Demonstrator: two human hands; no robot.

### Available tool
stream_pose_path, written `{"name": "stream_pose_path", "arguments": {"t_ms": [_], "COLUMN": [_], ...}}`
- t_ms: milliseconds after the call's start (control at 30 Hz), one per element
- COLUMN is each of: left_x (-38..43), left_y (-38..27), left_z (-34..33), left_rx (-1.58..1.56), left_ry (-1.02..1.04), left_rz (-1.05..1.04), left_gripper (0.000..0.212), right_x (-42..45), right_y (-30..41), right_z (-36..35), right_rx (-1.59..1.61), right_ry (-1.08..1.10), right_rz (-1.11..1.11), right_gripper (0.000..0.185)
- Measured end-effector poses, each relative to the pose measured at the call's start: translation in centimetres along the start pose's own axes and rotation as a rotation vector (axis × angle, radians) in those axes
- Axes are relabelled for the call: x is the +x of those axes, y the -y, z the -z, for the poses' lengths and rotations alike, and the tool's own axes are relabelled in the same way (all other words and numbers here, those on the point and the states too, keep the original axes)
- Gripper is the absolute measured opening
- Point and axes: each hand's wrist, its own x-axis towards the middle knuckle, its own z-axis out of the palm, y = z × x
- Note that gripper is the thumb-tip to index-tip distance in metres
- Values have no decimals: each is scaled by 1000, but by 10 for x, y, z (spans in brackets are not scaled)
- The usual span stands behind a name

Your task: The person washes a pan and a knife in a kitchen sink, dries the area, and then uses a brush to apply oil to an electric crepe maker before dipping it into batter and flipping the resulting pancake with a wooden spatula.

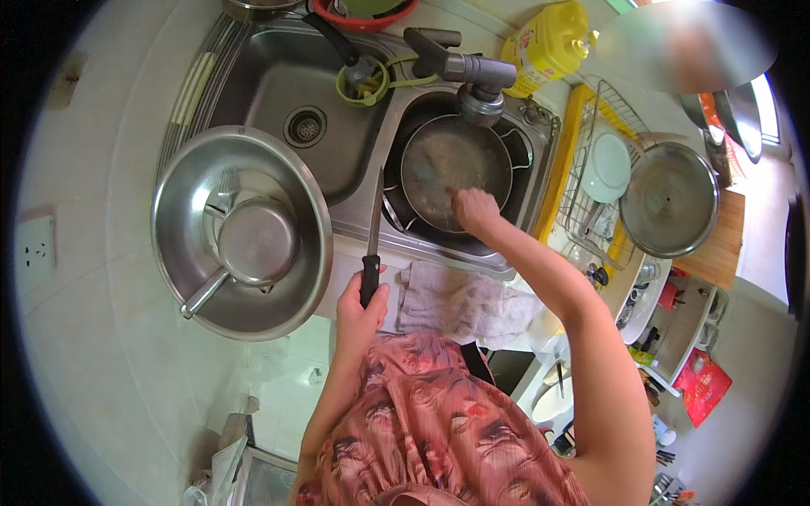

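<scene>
My left hand (362,305) is closed round the black handle of a long knife (373,237), whose narrow blade points away from me along the divider between the two sink basins. My right hand (476,210) is over the near side of a metal pot (452,158) that stands in the right basin under the faucet (484,73). The fingers point into the pot; whether they hold anything is hidden. Cloudy liquid seems to fill the pot. A folded, light cloth (462,303) lies on the counter's near edge, between the knife handle and my right forearm.
On the left, a big steel bowl (168,265) holds a saucepan and a fork. A green strainer (351,98) with scraps hangs at the left basin (272,82). Behind the faucet stands a yellow bottle (544,47). A wire dish rack (573,190) and round metal lid (669,199) are to the right.
</scene>
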Motion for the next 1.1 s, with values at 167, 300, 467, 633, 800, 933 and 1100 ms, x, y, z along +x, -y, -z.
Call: {"name": "stream_pose_path", "arguments": {"t_ms": [167, 300, 467, 633, 800, 933, 1100], "left_x": [-10, -5, 0, -12, -8, -7, -2], "left_y": [2, 0, -1, 0, -4, -12, -16], "left_z": [-5, -9, -14, -14, -9, -13, -9], "left_rx": [73, 48, 62, 101, 116, 134, 123], "left_ry": [-21, -8, 25, 13, 2, 8, -7], "left_rz": [-14, -33, -8, -10, -20, -34, -30], "left_gripper": [29, 28, 28, 28, 29, 28, 28], "right_x": [20, -19, -39, -6, -24, 0, -55], "right_y": [-40, -58, -18, -18, -33, -25, -1], "right_z": [18, 5, -22, -7, -24, 11, -2], "right_rx": [7, 134, 164, 227, 365, 833, 1011], "right_ry": [-127, 28, 58, -164, -164, -122, -292], "right_rz": [-93, -135, -46, -144, -212, -382, -109], "right_gripper": [19, 21, 23, 19, 32, 34, 37]}}
